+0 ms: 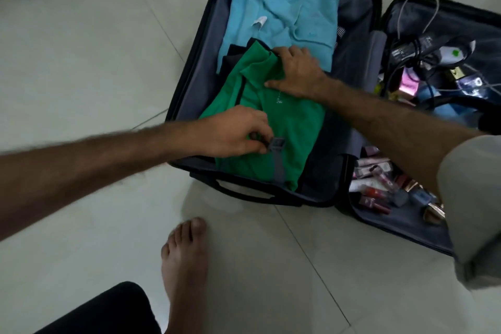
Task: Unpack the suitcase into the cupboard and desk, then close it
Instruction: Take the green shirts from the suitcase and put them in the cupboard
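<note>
I find the left hand (pixel 238 131) pinching the grey strap buckle (pixel 358 142) over the green shirt (pixel 284 122); the right hand (pixel 296 73), fingers spread, presses its collar. Suitcase (pixel 195 68) apparently full. Risk: lifting before the strap clears would snag the shirt.

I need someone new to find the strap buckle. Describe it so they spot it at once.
Start at the open suitcase on the tiled floor and take the half holding folded clothes. On the green shirt, nearest the viewer, a grey strap runs up from the rim. The buckle is the small grey clip at its end, pinched by the left hand.
</note>
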